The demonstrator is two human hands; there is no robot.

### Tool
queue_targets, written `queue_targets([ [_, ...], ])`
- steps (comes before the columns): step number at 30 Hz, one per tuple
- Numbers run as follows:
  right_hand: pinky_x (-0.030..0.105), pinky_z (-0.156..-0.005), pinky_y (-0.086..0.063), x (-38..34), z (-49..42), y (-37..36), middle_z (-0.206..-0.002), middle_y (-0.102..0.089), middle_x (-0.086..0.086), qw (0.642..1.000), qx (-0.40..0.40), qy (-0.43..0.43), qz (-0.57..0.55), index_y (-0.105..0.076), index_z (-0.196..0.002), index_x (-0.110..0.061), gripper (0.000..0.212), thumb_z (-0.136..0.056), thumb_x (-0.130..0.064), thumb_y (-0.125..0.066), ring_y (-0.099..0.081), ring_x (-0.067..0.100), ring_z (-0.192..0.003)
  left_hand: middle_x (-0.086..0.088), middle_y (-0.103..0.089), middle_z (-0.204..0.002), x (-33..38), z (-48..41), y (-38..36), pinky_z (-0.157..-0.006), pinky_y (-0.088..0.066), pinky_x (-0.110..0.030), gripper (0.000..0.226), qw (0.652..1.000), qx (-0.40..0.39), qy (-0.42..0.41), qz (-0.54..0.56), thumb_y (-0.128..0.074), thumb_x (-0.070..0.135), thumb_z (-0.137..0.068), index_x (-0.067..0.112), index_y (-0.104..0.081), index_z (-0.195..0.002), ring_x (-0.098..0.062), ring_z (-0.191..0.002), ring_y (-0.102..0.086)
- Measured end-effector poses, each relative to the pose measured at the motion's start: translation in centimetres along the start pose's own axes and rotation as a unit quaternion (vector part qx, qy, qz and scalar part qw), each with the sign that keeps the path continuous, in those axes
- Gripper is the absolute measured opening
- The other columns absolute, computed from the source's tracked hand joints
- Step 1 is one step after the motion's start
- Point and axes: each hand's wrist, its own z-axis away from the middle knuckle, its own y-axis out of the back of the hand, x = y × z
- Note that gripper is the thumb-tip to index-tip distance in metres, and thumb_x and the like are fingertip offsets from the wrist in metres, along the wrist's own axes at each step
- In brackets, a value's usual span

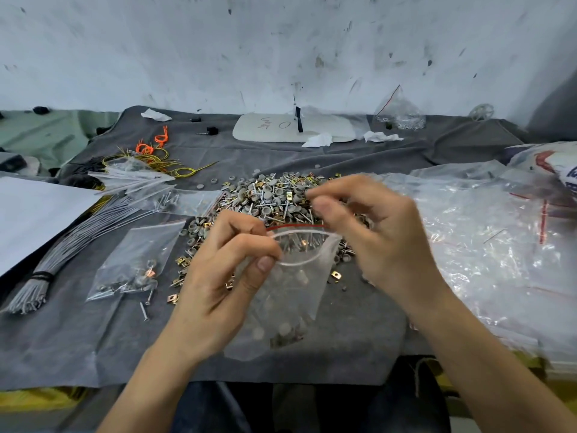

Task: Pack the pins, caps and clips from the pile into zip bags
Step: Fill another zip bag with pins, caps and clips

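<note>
Left hand [218,276]: thumb and forefinger are curled and pinch the near lip of a clear zip bag [290,295], holding its mouth open. The bag hangs above the grey cloth [93,339], directly in front of the person, with a few grey caps and metal parts in its bottom.

Right hand [374,232]: it is positioned over the bag's mouth with its fingers curled and the thumb drawn in to the fingertips. The hand is blurred, and it cannot be determined whether anything is held between them.

The pile [268,195] of pins, caps and brass clips lies on the cloth just behind both hands, with loose pieces scattered towards the near side.

A second zip bag with parts [134,264] lies flat to the left of the left hand. A bundle of grey ties [62,245] lies further left. A heap of clear plastic [484,245] covers the right side of the table.
</note>
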Motion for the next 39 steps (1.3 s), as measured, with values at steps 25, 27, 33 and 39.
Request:
queue_targets([
  [25,0.015,-0.066,-0.048,9.7,4.6,-3.7,-0.076,-0.065,-0.004,0.958,-0.073,-0.276,0.016,-0.063,-0.075,-0.020,0.021,-0.078,-0.003,-0.075,-0.061,0.012,-0.072,-0.010,-0.052,-0.099,-1.2,0.9,0.2,-0.087,-0.041,-0.024,0.026,0.998,0.048,0.050,-0.007,-0.044,0.040,-0.103,0.020,-0.060,-0.098,-0.017,-0.098,-0.052],
  [27,0.018,-0.065,-0.054,7.3,2.5,-1.4,-0.074,-0.067,-0.003,0.970,0.002,-0.235,-0.063,-0.063,-0.077,-0.022,0.022,-0.078,-0.004,-0.075,-0.065,0.011,-0.069,-0.007,-0.052,-0.100,-1.1,0.8,-0.3,-0.087,-0.042,-0.024,0.026,0.999,0.026,0.043,-0.002,-0.043,0.040,-0.103,0.021,-0.060,-0.098,-0.017,-0.099,-0.052],
  [33,0.018,-0.065,-0.052,-0.5,-0.3,0.5,-0.076,-0.068,-0.005,0.992,-0.025,-0.026,-0.118,-0.065,-0.080,-0.021,0.018,-0.076,-0.010,-0.078,-0.065,0.008,-0.069,0.000,-0.050,-0.100,-0.9,0.3,-1.3,-0.084,-0.043,-0.030,0.027,0.999,0.000,0.029,0.018,-0.042,0.040,-0.104,0.020,-0.060,-0.098,-0.020,-0.097,-0.053],
  [39,0.015,-0.068,-0.050,3.2,-0.8,0.4,-0.078,-0.069,-0.009,0.987,0.106,-0.091,-0.076,-0.068,-0.085,-0.023,0.011,-0.083,-0.012,-0.071,-0.063,0.002,-0.072,-0.003,-0.053,-0.100,-0.9,0.4,-0.6,-0.087,-0.041,-0.026,0.025,0.999,0.027,0.024,0.014,-0.043,0.037,-0.105,0.019,-0.060,-0.099,-0.019,-0.098,-0.054],
])
